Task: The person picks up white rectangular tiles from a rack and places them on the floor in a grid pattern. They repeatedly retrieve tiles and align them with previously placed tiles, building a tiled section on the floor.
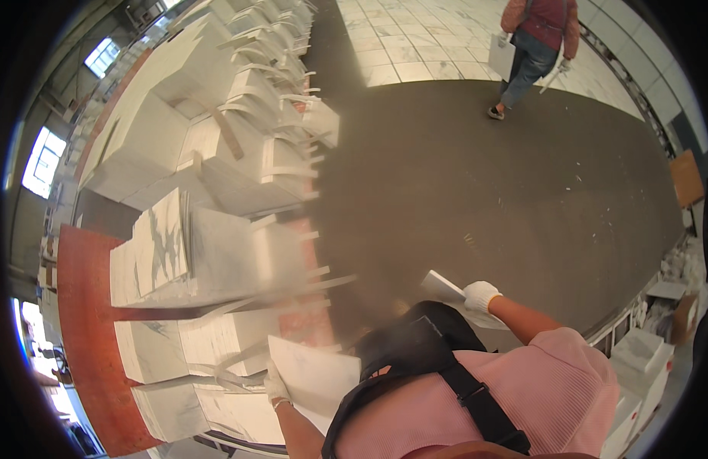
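Observation:
At the lower middle, my left hand [276, 384], in a white glove, grips the left edge of a white square tile [314, 376], held beside my body. The fingers are partly hidden by the tile. My right hand [482, 294], also gloved, is closed on another white tile [444, 285], which shows mostly as a narrow edge, tilted and slightly blurred. Close to my left hand stand stacks of white, grey-veined tiles [146, 348], with thin pale strips sticking out between them.
Long rows of stacked tiles [247, 138] on red boards [90, 329] run along the left. Dark grey floor [446, 183] lies ahead, with laid marble-look tiles [400, 46] beyond. A person [534, 46] there carries a white panel [501, 55]. White boxes [641, 356] stand at the right.

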Demonstrator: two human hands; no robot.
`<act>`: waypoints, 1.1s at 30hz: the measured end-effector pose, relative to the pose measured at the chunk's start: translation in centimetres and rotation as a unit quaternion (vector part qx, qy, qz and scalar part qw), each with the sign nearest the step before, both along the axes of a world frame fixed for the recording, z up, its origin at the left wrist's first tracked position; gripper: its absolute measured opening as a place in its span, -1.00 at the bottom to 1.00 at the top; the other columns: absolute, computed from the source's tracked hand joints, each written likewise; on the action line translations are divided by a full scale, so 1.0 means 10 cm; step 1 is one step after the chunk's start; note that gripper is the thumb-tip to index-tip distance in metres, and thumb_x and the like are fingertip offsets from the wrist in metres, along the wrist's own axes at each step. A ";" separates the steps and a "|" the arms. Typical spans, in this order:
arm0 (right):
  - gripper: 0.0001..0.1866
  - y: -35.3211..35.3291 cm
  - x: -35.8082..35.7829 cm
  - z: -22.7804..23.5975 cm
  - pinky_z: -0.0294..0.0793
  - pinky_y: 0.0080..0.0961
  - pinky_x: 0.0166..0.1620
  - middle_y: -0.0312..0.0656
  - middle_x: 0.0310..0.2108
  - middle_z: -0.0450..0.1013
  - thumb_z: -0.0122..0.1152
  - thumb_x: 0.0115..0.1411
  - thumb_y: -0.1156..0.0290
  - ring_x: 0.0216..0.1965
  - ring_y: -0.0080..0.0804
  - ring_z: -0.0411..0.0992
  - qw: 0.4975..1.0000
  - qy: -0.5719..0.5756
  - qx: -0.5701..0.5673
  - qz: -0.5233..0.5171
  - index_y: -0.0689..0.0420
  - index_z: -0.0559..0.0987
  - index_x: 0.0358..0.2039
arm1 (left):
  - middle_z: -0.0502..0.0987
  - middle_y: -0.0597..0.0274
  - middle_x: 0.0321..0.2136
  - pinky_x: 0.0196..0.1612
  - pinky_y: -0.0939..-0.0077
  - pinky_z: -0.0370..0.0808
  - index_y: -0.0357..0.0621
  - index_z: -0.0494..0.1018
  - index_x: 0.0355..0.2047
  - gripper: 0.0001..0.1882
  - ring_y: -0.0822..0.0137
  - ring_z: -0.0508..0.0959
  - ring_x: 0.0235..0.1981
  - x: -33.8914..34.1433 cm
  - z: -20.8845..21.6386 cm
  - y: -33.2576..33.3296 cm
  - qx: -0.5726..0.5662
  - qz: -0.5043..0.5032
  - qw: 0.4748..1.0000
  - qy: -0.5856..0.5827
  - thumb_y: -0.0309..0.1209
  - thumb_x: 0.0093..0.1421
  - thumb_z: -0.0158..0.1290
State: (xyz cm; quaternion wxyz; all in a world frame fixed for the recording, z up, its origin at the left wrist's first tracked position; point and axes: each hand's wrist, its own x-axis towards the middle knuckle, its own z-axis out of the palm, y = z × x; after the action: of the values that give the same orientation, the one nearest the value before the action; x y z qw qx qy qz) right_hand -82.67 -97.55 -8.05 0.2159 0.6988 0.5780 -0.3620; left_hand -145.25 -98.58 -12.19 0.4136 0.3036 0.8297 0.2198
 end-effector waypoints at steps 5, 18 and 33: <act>-0.62 -0.95 0.30 -0.25 0.54 -0.14 -0.03 0.12 -0.23 0.60 0.18 0.01 0.25 -0.12 0.07 0.57 0.987 -0.023 -0.014 -0.161 0.13 0.71 -0.19 | 0.62 -0.23 -0.09 0.07 0.16 0.43 -0.53 0.50 0.00 0.01 -0.09 0.58 -0.04 0.26 0.06 0.69 0.004 -0.064 0.997 0.044 0.40 0.24 -0.17; -0.73 -3.16 0.10 -1.14 0.60 -0.17 -0.13 0.04 -0.28 0.63 0.12 0.16 0.28 -0.18 0.01 0.61 0.969 -0.109 -0.036 -0.216 0.14 0.73 -0.34 | 0.61 -0.30 -0.14 0.08 0.15 0.40 -0.43 0.53 -0.01 -0.07 -0.15 0.58 -0.06 1.26 -0.39 2.10 -0.031 -0.284 0.958 -0.021 0.35 0.28 -0.25; -0.69 -1.78 1.18 -1.54 0.57 -0.13 -0.06 0.16 -0.26 0.60 0.16 0.09 0.26 -0.12 0.11 0.57 0.884 -0.027 -0.008 -0.466 0.19 0.72 -0.31 | 0.54 -0.38 -0.08 0.04 0.03 0.45 0.03 0.30 0.23 -0.51 -0.26 0.56 -0.03 3.34 -0.14 4.19 0.011 -0.529 0.816 0.231 -0.09 0.39 -0.19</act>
State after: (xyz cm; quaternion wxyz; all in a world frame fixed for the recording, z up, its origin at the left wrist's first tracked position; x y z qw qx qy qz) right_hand -70.87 -115.40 -23.43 0.0436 0.8955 0.1766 -0.4061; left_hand -111.80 -56.65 -13.55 0.2591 0.7421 0.6099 -0.1008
